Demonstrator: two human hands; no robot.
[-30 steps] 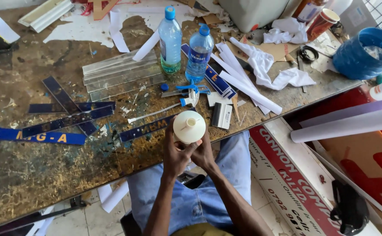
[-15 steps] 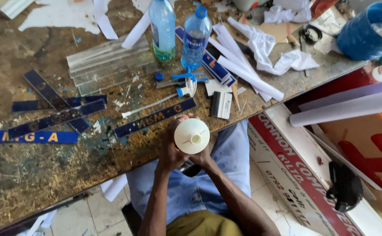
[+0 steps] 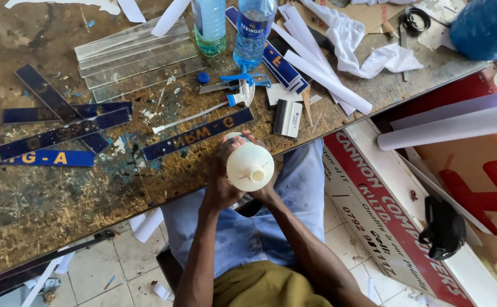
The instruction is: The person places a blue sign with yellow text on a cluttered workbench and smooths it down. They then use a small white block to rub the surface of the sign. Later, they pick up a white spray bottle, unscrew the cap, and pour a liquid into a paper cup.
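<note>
Since the earlier pictures the cream plastic bottle [image 3: 249, 166] has tipped so that its open neck now points toward the camera, where before its round face showed more squarely; it sits in much the same spot at the near edge of the surface [image 3: 27, 199], and the view has drifted slightly.

Head view: both hands hold the bottle over the person's lap, just off the edge of the surface. The left hand [image 3: 221, 181] wraps its side from the left with the fingers closed about it; the right hand [image 3: 264, 187] is mostly hidden beneath and behind the bottle, so it seems to cradle it from below, though how tightly I cannot tell. The neck looks uncapped, with no nozzle on it.

Just beyond the bottle lies a dark blue lettered strip [image 3: 197, 134], and past that a white-and-blue spray pump with its long dip tube [image 3: 200, 115], lying apart from the bottle. More blue strips [image 3: 61, 122] lie to the left, clear acrylic bars [image 3: 138, 59] behind them, and two water bottles [image 3: 231, 31] stand at the far side.

As a judgement, the pump is off and set aside; whether anything has gone into or out of the bottle cannot be seen, and the pump is not yet back on.
</note>
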